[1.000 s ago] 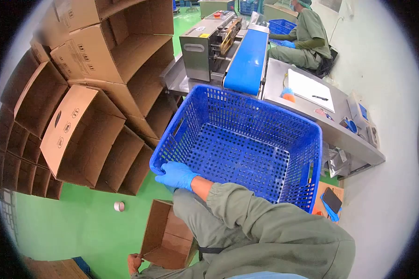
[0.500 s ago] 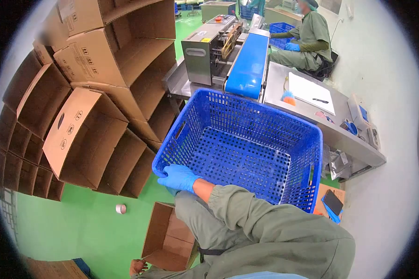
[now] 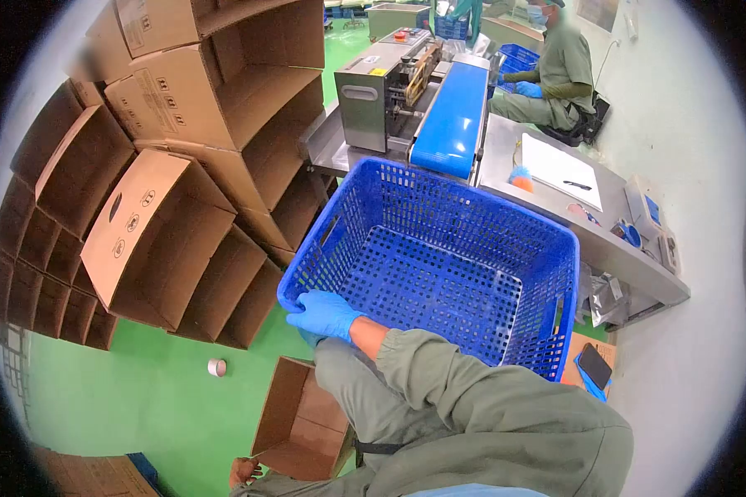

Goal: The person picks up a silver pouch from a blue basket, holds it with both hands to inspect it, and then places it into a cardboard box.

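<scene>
A large blue plastic crate [image 3: 439,298] with slotted walls and floor tilts in front of me, its far rim close to the conveyor's end. My right hand [image 3: 325,315], in a blue glove, reaches across my body and grips the crate's near left corner, fingers over the rim. At the bottom left, my left hand [image 3: 244,472] is bare, with curled fingers at the corner of an open cardboard box [image 3: 302,418]. The box stands on the floor beside my leg. Part of the left hand is hard to make out.
A blue conveyor belt [image 3: 450,116] runs beside a metal machine [image 3: 363,112]. Stacked open cartons [image 3: 170,240] line the left; a tape roll [image 3: 216,367] lies on the green floor. White paper [image 3: 559,170] and a pen lie on the steel table. A co-worker [image 3: 564,70] sits behind it.
The view has shifted slightly, so surroundings appear a little to the right. The co-worker's head has turned. My right hand keeps its hold on the crate; my left hand stays by the box.
</scene>
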